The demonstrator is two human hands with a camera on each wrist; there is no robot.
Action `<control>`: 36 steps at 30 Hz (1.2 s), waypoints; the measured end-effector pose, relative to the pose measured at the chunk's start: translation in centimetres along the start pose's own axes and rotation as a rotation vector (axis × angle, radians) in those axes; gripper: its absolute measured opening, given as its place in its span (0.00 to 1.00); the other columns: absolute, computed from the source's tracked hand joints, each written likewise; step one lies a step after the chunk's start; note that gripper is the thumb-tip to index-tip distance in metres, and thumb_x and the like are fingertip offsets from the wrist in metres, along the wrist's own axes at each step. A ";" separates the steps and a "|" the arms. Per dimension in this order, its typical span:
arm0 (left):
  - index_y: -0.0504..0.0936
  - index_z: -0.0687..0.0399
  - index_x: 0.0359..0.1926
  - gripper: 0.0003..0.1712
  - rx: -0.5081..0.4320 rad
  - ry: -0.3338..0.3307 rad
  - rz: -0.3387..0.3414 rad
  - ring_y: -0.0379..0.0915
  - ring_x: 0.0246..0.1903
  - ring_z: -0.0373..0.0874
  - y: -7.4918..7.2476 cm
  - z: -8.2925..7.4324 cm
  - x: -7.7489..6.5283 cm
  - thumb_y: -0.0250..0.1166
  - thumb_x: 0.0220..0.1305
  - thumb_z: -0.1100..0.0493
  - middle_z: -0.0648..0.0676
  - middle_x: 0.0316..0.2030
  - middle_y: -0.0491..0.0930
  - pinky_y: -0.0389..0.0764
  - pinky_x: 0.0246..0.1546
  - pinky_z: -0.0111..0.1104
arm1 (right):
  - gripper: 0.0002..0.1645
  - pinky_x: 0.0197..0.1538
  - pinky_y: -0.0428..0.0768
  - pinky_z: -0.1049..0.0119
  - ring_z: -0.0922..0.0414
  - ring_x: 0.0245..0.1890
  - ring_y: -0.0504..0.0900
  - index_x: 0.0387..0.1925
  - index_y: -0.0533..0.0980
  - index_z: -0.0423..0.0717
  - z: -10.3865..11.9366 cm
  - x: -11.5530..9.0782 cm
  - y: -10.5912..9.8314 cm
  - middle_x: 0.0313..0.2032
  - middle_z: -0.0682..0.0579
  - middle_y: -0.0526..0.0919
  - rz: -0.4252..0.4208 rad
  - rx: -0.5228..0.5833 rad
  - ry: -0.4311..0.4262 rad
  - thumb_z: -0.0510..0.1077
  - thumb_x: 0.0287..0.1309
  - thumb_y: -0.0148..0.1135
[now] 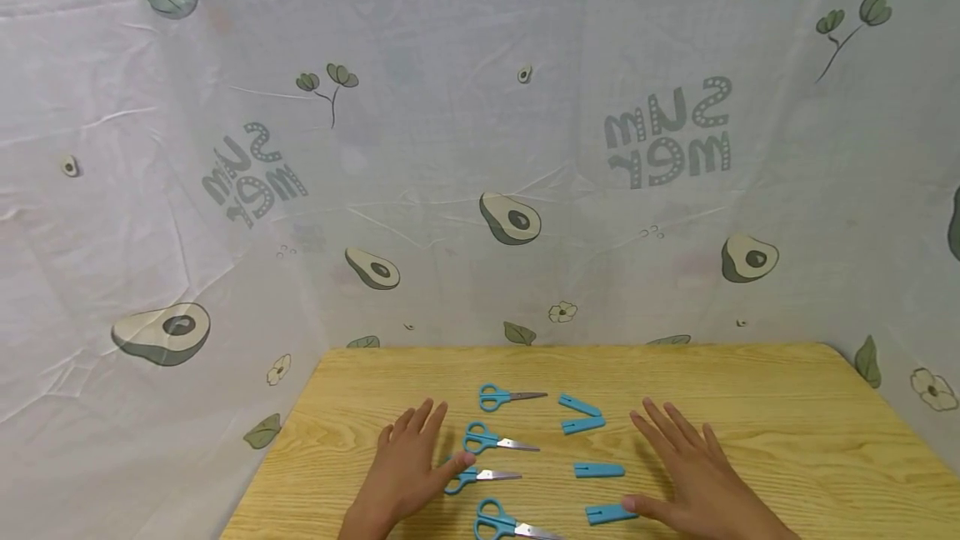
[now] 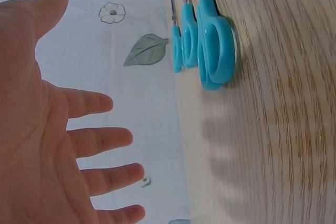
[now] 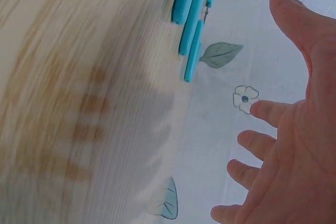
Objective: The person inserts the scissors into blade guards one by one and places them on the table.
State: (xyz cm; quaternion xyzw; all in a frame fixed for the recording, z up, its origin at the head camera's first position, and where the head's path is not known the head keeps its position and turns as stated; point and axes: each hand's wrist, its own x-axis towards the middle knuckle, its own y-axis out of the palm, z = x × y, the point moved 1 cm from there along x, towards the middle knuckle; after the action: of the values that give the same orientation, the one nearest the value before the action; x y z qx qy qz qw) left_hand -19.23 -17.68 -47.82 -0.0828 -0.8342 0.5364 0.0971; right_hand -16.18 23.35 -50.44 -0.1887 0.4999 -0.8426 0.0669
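Note:
Several small scissors with blue handles form a column on the table, among them the farthest pair (image 1: 495, 397), a second pair (image 1: 482, 437) and the nearest pair (image 1: 495, 521). Their blades point right. To their right lie several blue blade covers, including one cover (image 1: 598, 470) and a nearer one (image 1: 606, 514); the two farthest meet in a V. My left hand (image 1: 408, 467) spreads its fingers left of the scissors, the thumb overlapping a handle in the head view. My right hand (image 1: 693, 477) is spread right of the covers, its thumb over the nearest cover's end. Both palms (image 2: 31, 129) hold nothing.
The wooden table (image 1: 810, 415) reaches back to a pale curtain (image 1: 450, 148) printed with avocados, leaves and lettering. That cloth also hangs along the left and right sides.

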 end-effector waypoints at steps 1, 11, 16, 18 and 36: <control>0.66 0.55 0.81 0.53 -0.005 0.001 -0.002 0.61 0.77 0.73 0.0 -0.1 0.0 0.63 0.71 0.26 0.65 0.80 0.65 0.59 0.70 0.77 | 0.59 0.67 0.54 0.15 0.26 0.78 0.60 0.81 0.66 0.49 0.1 0.0 0.1 0.81 0.34 0.63 0.000 0.005 0.002 0.68 0.55 0.78; 0.68 0.57 0.80 0.51 -0.032 0.022 0.014 0.62 0.76 0.74 0.6 -0.9 -0.3 0.63 0.72 0.27 0.67 0.79 0.66 0.60 0.70 0.77 | 0.60 0.65 0.56 0.13 0.25 0.77 0.61 0.80 0.67 0.47 1.2 0.3 0.7 0.80 0.35 0.64 0.013 -0.008 0.014 0.70 0.55 0.78; 0.68 0.58 0.80 0.50 -0.053 0.035 0.037 0.63 0.75 0.74 0.8 -1.5 -0.5 0.61 0.73 0.27 0.68 0.78 0.66 0.61 0.69 0.77 | 0.62 0.64 0.60 0.14 0.24 0.76 0.63 0.79 0.67 0.43 2.0 0.4 0.8 0.79 0.33 0.66 0.054 -0.027 -0.004 0.73 0.54 0.76; 0.68 0.58 0.80 0.50 -0.066 0.038 0.054 0.63 0.74 0.75 0.8 -1.7 -0.4 0.60 0.74 0.27 0.69 0.77 0.66 0.62 0.68 0.77 | 0.62 0.64 0.64 0.16 0.24 0.76 0.65 0.79 0.67 0.41 2.2 0.4 0.8 0.78 0.32 0.66 0.078 -0.015 -0.025 0.72 0.55 0.76; 0.77 0.59 0.73 0.49 -0.053 0.073 0.155 0.77 0.61 0.64 2.1 -3.2 -0.1 0.60 0.72 0.23 0.63 0.66 0.74 0.87 0.50 0.57 | 0.38 0.47 0.81 0.61 0.57 0.50 0.74 0.59 0.82 0.49 2.4 1.8 1.4 0.55 0.59 0.76 0.298 0.037 -0.121 0.69 0.58 0.78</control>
State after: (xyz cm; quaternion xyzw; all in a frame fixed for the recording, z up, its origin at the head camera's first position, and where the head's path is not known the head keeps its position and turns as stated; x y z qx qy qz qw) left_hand -18.28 -14.08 -48.42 -0.1691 -0.8351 0.5168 0.0838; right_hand -16.99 20.16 -50.21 -0.1616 0.5020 -0.8194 0.2246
